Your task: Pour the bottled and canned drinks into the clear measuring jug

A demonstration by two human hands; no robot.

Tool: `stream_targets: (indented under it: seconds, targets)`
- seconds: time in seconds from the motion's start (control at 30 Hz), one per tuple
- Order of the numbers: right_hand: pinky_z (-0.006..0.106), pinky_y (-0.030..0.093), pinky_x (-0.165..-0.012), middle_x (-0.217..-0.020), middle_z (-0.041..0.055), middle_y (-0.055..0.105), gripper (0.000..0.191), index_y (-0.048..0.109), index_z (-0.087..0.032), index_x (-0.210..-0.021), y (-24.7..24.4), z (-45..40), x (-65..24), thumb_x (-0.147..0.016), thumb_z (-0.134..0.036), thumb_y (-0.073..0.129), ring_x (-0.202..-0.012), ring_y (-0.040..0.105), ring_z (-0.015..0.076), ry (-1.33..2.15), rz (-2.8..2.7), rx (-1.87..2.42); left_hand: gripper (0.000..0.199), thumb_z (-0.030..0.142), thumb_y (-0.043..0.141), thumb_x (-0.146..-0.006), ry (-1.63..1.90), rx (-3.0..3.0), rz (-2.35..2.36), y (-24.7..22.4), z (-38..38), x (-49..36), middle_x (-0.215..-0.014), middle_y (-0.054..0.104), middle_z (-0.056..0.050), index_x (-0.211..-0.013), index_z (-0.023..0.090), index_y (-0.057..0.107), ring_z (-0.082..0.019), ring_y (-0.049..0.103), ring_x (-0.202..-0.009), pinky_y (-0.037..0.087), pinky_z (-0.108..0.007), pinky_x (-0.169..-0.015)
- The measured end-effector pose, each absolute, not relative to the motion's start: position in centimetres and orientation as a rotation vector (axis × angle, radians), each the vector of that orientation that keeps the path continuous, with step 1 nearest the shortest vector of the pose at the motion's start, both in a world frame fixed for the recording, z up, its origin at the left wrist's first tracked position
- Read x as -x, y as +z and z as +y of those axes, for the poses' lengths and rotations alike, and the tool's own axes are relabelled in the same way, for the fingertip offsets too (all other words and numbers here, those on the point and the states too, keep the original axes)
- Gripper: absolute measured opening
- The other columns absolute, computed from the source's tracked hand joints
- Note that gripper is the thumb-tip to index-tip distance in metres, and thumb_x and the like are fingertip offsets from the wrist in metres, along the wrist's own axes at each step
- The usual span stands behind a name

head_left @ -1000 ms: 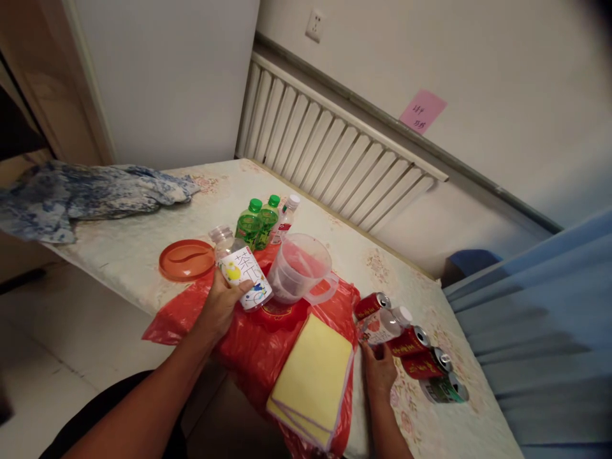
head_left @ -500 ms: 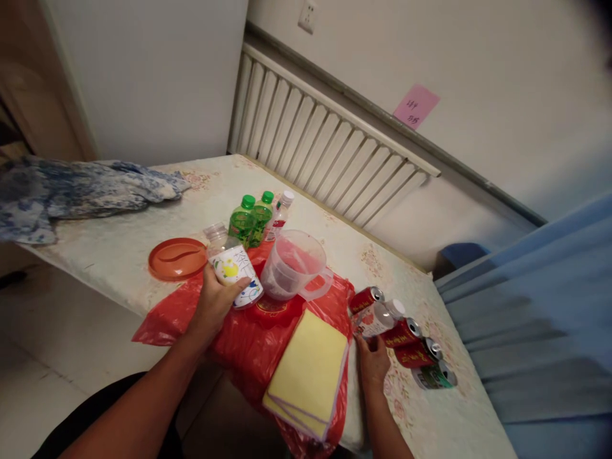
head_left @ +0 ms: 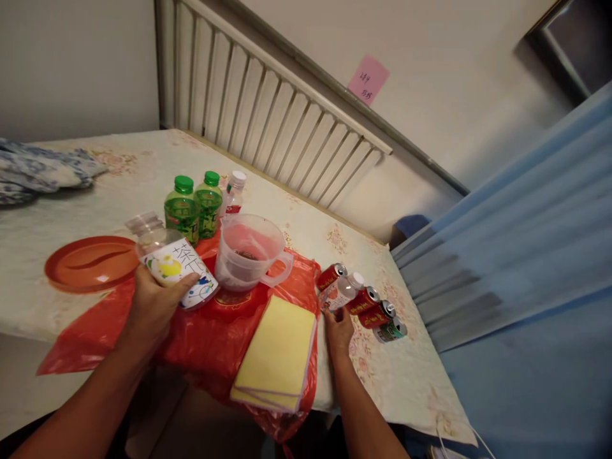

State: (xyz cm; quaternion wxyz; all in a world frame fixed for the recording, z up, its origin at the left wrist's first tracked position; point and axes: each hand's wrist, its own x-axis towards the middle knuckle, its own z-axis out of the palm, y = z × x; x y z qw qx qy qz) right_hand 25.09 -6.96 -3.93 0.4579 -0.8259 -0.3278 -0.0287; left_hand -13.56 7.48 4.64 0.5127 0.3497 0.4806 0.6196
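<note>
My left hand [head_left: 160,299] is closed around a clear plastic bottle [head_left: 174,261] with a white label; it is capless and tilted over the red plastic bag. Just right of it stands a translucent measuring jug [head_left: 241,264] with some dark liquid inside. On the right, my right hand [head_left: 338,328] has its fingers closed at the lower end of a white-capped clear bottle [head_left: 340,291]; the fingertips are partly hidden. Red drink cans [head_left: 377,313] stand on either side of that bottle, with a green can [head_left: 389,329] at the row's near end.
Two green-capped bottles [head_left: 182,207] and another white-capped bottle [head_left: 234,194] stand behind the jug. An orange lid [head_left: 88,264] lies at left. Folded yellow cloths [head_left: 277,350] rest on the red bag [head_left: 201,341]. A radiator [head_left: 268,105] and blue curtain [head_left: 502,255] border the table.
The view has turned to the right and come closer, so everything on the table sits further left. Both hands keep their bottles, with little other visible movement.
</note>
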Motion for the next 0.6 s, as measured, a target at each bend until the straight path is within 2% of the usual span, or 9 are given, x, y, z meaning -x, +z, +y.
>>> stream_targets:
  seconds: [0.27,0.43,0.6]
  targets:
    - [0.029,0.043,-0.068,-0.082,0.0062,0.07,0.045,0.068,-0.014,-0.096,-4.0,-7.0,-25.1,-0.069,-0.051,0.068,-0.071,0.058,0.02,-0.074,-0.819,2.021,0.065,0.02,0.083,-0.051,1.485,-0.831,1.166,5.4,7.0,13.5,-0.099,0.064,-0.002,-0.107,0.017,0.049,-0.013,0.063,-0.074,0.056,-0.022,-0.059]
    - [0.028,0.042,-0.067,-0.081,0.006,0.069,0.04,0.068,-0.014,-0.092,-3.6,-7.1,-24.7,-0.07,-0.049,0.068,-0.07,0.057,0.019,-0.083,-0.831,2.017,0.065,0.023,0.084,-0.054,1.458,-0.883,1.136,5.0,6.7,13.8,-0.101,0.065,-0.004,-0.109,0.016,0.049,-0.014,0.063,-0.074,0.057,-0.024,-0.061]
    - [0.028,0.04,-0.066,-0.079,0.0056,0.069,0.041,0.068,-0.014,-0.092,-3.4,-7.1,-24.7,-0.069,-0.048,0.069,-0.067,0.054,0.0186,-0.101,-0.826,2.019,0.074,0.027,0.083,-0.058,1.42,-0.987,1.266,4.1,6.1,14.4,-0.108,0.065,-0.007,-0.121,0.016,0.046,-0.018,0.066,-0.081,0.059,-0.028,-0.062]
